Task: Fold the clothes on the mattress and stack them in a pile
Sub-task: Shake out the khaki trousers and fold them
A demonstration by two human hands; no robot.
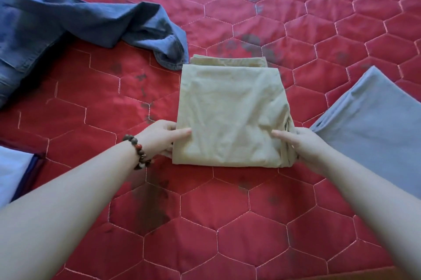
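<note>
A beige garment (230, 111) lies folded into a neat rectangle in the middle of the red quilted mattress (227, 222). My left hand (163, 137) grips its near left edge, thumb on top and fingers tucked underneath. My right hand (300, 143) grips the near right edge the same way, by the stacked fold layers. A folded grey garment (376, 129) lies flat just to the right. Unfolded blue jeans (68, 26) sprawl across the far left, one leg hem almost touching the beige garment's far left corner.
A pale blue-white cloth with a dark border (13, 175) shows at the left edge. The mattress cover has dark stains in several places. A beaded bracelet (137, 151) sits on my left wrist.
</note>
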